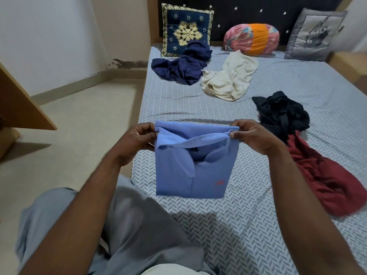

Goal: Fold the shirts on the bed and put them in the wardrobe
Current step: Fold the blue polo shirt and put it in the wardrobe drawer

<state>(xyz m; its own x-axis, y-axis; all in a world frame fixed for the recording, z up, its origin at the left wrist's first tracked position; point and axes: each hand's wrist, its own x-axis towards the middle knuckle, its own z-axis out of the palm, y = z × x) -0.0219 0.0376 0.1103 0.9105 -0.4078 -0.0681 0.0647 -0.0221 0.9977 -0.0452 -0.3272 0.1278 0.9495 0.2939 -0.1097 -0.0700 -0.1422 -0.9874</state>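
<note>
Your knee in grey trousers (129,225) rests on the near edge of the bed. Just above it, your left hand (139,135) and right hand (250,135) each pinch a top corner of the light blue cotton polo shirt (190,175), fingers curled and thumbs clamped on the cloth. The shirt is folded into a rectangle and hangs collar-up over the herringbone grey-and-white bed sheet (248,225). There's a small red logo at its lower right, too small to read.

At three o'clock from the shirt, a crumpled maroon shirt (325,179) lies on the sheet. A heaped black garment (282,114) touches its upper end at two o'clock. At twelve o'clock, a rumpled cream shirt (230,78) lies just beside a bunched navy blue shirt (184,68).

Against the dark studded headboard (248,14) stand three cushions. The navy cushion with gold embroidery (186,28) is at eleven, the pink-and-orange round bolster (252,39) at twelve and the grey square cushion (313,34) at one.
</note>
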